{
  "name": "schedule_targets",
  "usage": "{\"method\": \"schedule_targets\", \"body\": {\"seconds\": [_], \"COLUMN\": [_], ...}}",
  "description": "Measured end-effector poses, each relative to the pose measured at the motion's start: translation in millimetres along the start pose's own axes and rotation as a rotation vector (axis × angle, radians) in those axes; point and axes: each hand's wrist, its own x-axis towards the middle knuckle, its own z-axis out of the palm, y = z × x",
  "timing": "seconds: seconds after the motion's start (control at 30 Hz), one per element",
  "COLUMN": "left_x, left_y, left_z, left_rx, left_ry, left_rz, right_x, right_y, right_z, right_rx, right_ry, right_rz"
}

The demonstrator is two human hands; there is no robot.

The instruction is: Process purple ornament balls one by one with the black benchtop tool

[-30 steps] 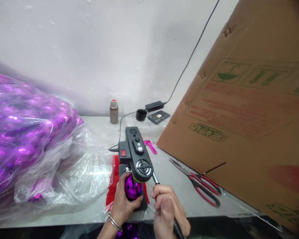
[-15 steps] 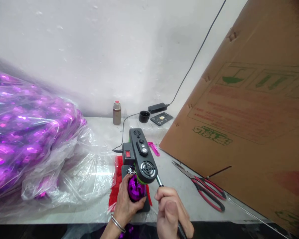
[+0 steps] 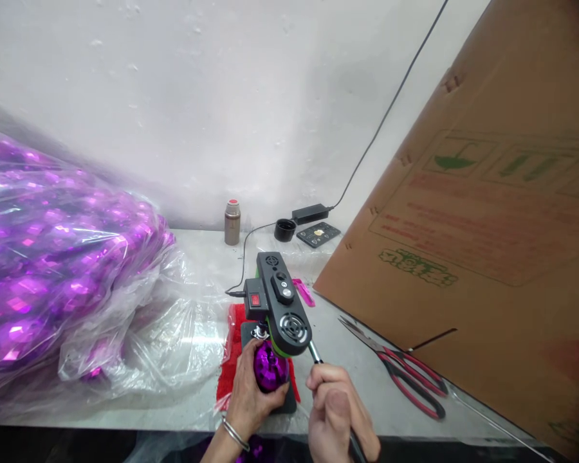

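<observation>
Right hand (image 3: 342, 411), nearest us: fingers curled into a closed fist about the black grip of a metal lever (image 3: 314, 352). Left hand (image 3: 253, 389), with a silver bangle (image 3: 235, 433) at the wrist: fingers and thumb parted only by the width of one shiny purple ball (image 3: 271, 372), which they grasp from its left and near sides. The ball sits under the near end of a black device (image 3: 280, 299); we cannot tell whether the two touch. Below the table edge we note more purple shine, mostly hidden.

Beneath the ball, a dark base plate (image 3: 287, 403), lying over a red cloth (image 3: 226, 382). To the right, one pair of scissors (image 3: 415, 379), red and black handles, blades pointing away from us. To the left, a clear plastic bag (image 3: 139, 328) bulging with purple faceted pieces. On the device we record a red switch (image 3: 255, 299) and two round grilles; just beyond its right side, a pink piece (image 3: 305, 292). Right, a large cardboard box (image 3: 482, 212), printed green and red.

Farthest from us: a flat black panel (image 3: 313, 236), a black cup (image 3: 285, 230), an upright flask (image 3: 232, 225) with a red-topped stopper, and a black adapter (image 3: 311, 213) before the white wall (image 3: 212, 103).
</observation>
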Motion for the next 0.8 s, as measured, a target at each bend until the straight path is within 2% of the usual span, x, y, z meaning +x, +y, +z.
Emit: {"method": "schedule_targets", "body": {"seconds": [0.33, 0.6, 0.7, 0.8], "left_x": [3.2, 2.7, 5.2, 8.1], "left_y": [4.7, 8.3, 8.3, 5.0], "left_z": [-1.3, -5.4, -5.2, -2.9], "left_rx": [0.009, 0.000, -0.001, -0.031], "left_ry": [-0.010, -0.041, -0.036, -0.035], "left_rz": [-0.001, -0.022, -0.023, -0.017], "right_x": [-5.0, -29.5, -18.5, 9.1], "right_y": [-0.5, 23.2, 18.6, -1.7], "right_z": [5.1, 2.2, -1.1, -1.0], "right_rx": [-0.001, 0.006, 0.017, 0.032], "right_ry": [0.040, 0.008, -0.041, -0.033], "right_rz": [-0.011, -0.081, -0.084, -0.010]}}
